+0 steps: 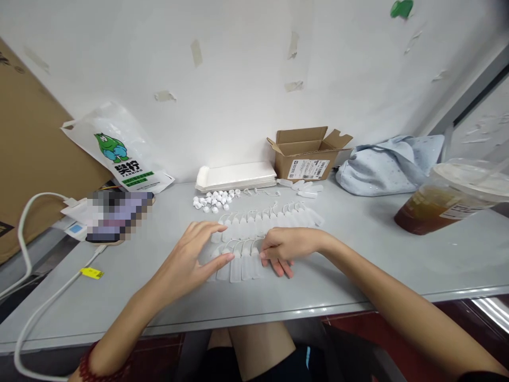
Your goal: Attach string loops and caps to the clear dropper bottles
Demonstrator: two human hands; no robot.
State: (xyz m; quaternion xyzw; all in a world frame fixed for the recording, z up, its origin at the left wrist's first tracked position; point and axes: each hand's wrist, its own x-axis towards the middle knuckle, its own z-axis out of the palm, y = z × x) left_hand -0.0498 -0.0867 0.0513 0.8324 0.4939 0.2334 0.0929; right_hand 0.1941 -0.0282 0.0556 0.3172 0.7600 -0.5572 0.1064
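Two rows of small translucent plastic bottles with thin loops at their tops lie on the grey table. My left hand (199, 252) is open, thumb and fingers apart, beside the left part of both the back row (274, 223) and the front row (236, 268). At the front row's right end, my right hand (282, 248) is closed, thumb and forefinger pinching at the top of the last bottle (257, 267). Its other fingers curl downward, and the hand hides part of the grip. Behind the rows sits a pile of small white caps (214, 200).
At the back stand a stack of white trays (238, 175) and an open cardboard box (304, 154), with loose bottles (306, 187) before it. A blue cloth bag (385, 167) and drink cup (433, 204) are right; a phone (119, 217), cable (59, 286) and plastic bag (115, 146) are left.
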